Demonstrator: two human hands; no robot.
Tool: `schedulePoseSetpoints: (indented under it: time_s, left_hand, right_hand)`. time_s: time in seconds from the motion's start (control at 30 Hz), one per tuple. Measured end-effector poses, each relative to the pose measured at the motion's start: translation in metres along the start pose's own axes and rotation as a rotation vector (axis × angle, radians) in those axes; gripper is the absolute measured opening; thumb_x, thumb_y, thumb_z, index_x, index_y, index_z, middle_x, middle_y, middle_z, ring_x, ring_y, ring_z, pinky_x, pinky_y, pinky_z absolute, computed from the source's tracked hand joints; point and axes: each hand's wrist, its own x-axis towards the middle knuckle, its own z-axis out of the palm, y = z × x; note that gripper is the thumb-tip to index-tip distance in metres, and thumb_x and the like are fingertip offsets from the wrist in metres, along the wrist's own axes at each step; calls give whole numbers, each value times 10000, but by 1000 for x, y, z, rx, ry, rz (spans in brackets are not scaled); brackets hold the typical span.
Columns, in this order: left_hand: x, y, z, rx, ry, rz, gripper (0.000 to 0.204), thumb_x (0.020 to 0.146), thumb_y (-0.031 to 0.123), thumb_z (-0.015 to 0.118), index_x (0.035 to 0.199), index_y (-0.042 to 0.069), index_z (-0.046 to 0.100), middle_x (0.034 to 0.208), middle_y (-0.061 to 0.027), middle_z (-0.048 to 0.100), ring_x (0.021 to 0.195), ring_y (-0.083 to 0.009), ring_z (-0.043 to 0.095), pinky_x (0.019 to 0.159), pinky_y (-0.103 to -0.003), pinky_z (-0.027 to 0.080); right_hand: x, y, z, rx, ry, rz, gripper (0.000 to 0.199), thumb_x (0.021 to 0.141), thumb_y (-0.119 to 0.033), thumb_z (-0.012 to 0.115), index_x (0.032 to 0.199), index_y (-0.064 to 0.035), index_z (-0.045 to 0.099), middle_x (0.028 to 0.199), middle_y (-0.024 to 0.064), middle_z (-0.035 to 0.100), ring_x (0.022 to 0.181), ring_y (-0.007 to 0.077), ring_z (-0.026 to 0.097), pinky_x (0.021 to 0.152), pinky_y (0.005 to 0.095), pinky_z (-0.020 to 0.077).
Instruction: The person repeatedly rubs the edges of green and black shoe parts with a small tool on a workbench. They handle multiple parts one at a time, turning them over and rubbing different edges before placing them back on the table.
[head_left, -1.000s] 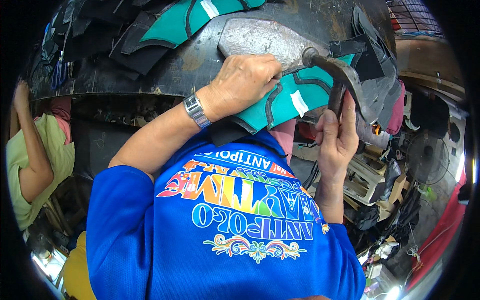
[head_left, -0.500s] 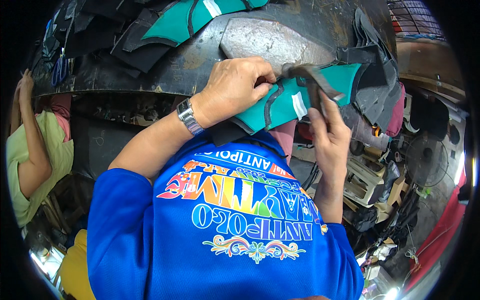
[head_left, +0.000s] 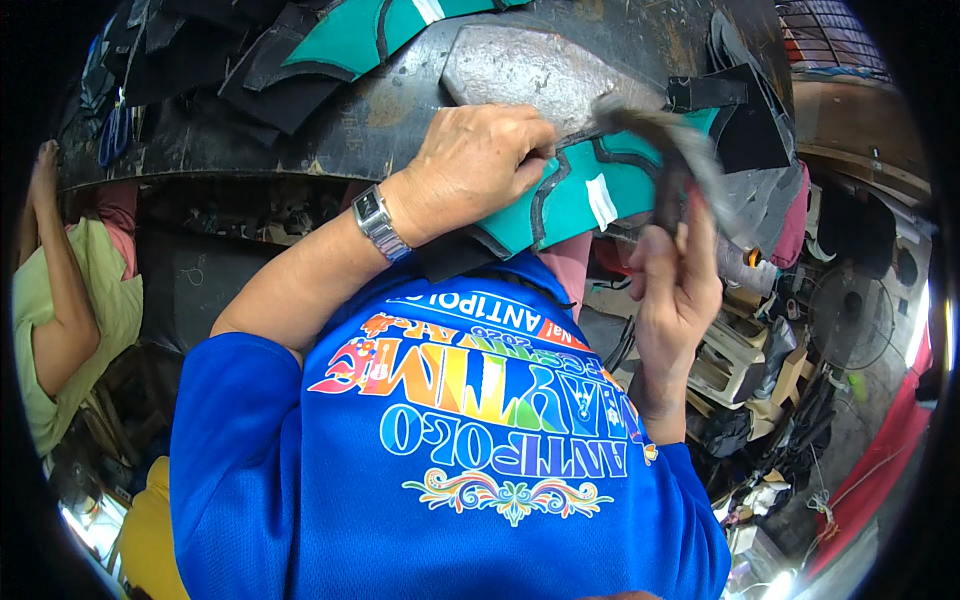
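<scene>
My left hand (head_left: 470, 165) is closed, thumb and fingers pinching the upper edge of a green fabric piece (head_left: 570, 205) with black curved trim and a short white strip. That piece slants along the table's near edge, partly over a grey metal slab (head_left: 530, 75). My right hand (head_left: 678, 290) is wrapped round the handle of a hammer (head_left: 655, 130), which is smeared by motion. The hammer's head is raised over the right part of the green piece, near the slab's lower right corner.
A similar green piece (head_left: 345, 42) lies farther back on the dark table (head_left: 400, 120), beside piled black pieces (head_left: 200, 65). Blue-handled scissors (head_left: 115, 135) are at the left. More dark pieces (head_left: 750, 130) lie at right. Another person (head_left: 75, 310) sits at far left; a fan (head_left: 850, 320) stands right.
The hammer and my right hand have swung up and to the right, off the green piece. My left hand keeps its hold with only a slight shift.
</scene>
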Motion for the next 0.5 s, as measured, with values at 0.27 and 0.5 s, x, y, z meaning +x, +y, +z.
schedulePoseSetpoints:
  time_s: [0.27, 0.5]
  left_hand:
    - [-4, 3, -4, -15, 8, -72, 125, 809, 208, 742, 876, 108, 707, 824, -62, 696, 763, -285, 701, 676, -408, 557]
    - [-16, 0, -9, -59, 28, -68, 123, 810, 191, 741, 879, 95, 709, 835, -69, 688, 760, -291, 694, 667, -406, 551]
  right_hand:
    - [-2, 34, 15, -306, -181, 62, 451, 973, -60, 629, 1407, 4, 525, 1106, 208, 707, 951, 150, 652, 844, 309, 514]
    - [-7, 3, 0, -152, -76, 74, 487, 987, -56, 611, 1456, -27, 482, 873, 41, 657, 685, 41, 519, 584, 206, 429]
